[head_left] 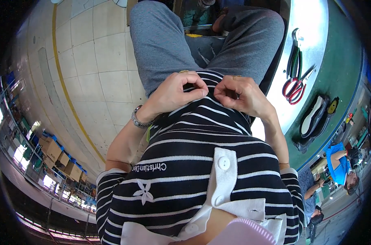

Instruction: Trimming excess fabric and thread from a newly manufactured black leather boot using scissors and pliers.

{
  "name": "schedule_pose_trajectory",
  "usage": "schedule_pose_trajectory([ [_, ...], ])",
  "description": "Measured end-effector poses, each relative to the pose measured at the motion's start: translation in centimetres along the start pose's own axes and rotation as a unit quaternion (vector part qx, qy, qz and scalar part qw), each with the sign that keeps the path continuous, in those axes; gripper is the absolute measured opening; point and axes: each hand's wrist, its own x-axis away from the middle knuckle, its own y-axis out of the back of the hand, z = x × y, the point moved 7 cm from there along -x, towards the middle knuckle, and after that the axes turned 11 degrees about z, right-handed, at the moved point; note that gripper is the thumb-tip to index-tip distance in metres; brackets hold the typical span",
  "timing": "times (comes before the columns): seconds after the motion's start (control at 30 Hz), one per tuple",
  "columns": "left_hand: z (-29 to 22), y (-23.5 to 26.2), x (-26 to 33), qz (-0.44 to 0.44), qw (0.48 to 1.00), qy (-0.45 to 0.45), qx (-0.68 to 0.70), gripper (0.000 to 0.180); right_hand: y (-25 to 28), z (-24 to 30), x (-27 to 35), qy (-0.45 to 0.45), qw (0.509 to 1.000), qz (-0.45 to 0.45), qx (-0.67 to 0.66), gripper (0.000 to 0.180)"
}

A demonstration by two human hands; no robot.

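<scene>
My left hand (174, 93) and my right hand (246, 95) are close together in front of my belly, a small gap between them. On each, thumb and forefinger meet in a pinch with the other fingers curled. Whatever lies between the fingertips, if anything, is too small to make out. Behind them is the lower part of my black-and-white striped shirt (189, 143); I cannot tell whether they grip its cloth. Grey trousers (159, 45) cover my spread legs beyond the hands. A bracelet (140, 117) circles my left wrist.
At right, a metal plate (312, 18) on a green tabletop (344, 49) bears red-handled scissors (293, 90) and a dark-handled cutting tool (294, 61). Dark shoe pieces (316, 118) lie nearer. Other people (338, 163) are at the far right, cardboard boxes (51, 148) at left.
</scene>
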Motion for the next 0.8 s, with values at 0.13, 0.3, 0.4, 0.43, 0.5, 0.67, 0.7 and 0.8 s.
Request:
schedule_pose_trajectory([
  [0.13,0.0,0.0,0.1,0.003,1.0,-0.007,-0.006,0.017,0.1,-0.5,0.1,-0.017,0.999,-0.021,-0.018,0.011],
  [0.3,-0.9,-0.4,-0.1,0.044,0.999,0.008,-0.02,0.016,0.5,-0.7,0.3,-0.029,0.999,-0.045,-0.01,0.015],
  [0.4,-1.0,-0.6,-0.1,0.053,0.998,-0.009,-0.031,0.018,0.8,-0.9,0.4,-0.03,0.998,-0.051,-0.004,0.015],
  [0.43,-0.9,-0.5,-0.1,0.046,0.998,-0.01,-0.034,0.02,0.9,-0.8,0.3,-0.029,0.998,-0.051,-0.004,0.015],
  [0.5,-0.9,-0.5,-0.1,0.057,0.998,0.002,-0.034,0.019,1.5,-0.7,0.4,-0.045,0.996,-0.074,-0.007,0.015],
  [0.67,-0.6,-0.4,0.1,0.068,0.997,0.008,-0.025,0.017,1.2,0.1,0.0,0.016,0.998,-0.055,-0.007,0.011],
  [0.7,-0.6,-0.4,0.1,0.068,0.997,0.005,-0.026,0.016,1.0,0.6,-0.1,0.053,0.998,-0.046,0.0,0.011],
  [0.8,-0.6,-0.4,0.0,0.07,0.997,0.006,-0.025,0.016,0.9,1.3,-0.3,0.044,0.998,-0.035,-0.005,0.01],
])
